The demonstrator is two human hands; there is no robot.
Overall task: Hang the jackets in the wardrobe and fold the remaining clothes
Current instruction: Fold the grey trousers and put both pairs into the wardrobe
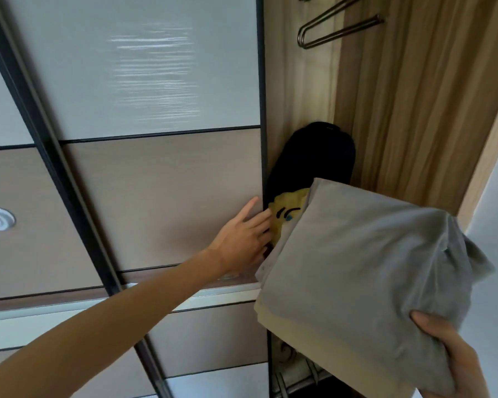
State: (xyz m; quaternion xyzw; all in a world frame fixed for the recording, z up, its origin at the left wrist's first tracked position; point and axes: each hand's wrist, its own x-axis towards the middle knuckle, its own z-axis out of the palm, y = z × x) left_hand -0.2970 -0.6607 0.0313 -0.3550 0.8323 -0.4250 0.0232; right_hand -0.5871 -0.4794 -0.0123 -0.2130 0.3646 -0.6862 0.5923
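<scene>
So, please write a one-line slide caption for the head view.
The left hand touches a yellow printed cloth in the wooden wardrobe; the right hand holds folded grey and beige clothes.

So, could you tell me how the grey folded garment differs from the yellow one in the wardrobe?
The grey garment is plain; the yellow garment bears a dark print. The grey garment is held by the right hand, atop a beige piece; the yellow garment sits inside the wardrobe, touched by the left hand. Both are fabric.
</scene>
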